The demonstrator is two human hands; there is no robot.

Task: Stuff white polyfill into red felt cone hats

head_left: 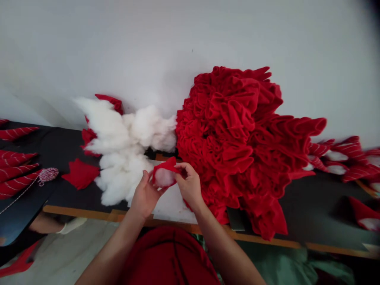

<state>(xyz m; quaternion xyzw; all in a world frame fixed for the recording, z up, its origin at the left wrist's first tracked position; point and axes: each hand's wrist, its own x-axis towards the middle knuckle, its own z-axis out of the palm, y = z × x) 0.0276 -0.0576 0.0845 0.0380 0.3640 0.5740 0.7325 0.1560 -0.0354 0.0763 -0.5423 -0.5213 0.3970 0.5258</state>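
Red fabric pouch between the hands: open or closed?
The red fabric pouch is open: the left hand and right hand hold its edges apart, with white stuffing showing in the mouth.

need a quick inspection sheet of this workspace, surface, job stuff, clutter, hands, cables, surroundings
surface: dark tabletop with a wooden front edge; white sheet under the hands
job's things: red felt piece with white stuffing in it; loose stuffing pile and large red fabric heap on either side
clutter: red striped felt cones at left, stuffed striped cones at right, red-and-white twine ball
hands: left hand and right hand both gripping the felt
cables: nothing seen
surroundings: white wall, grey floor
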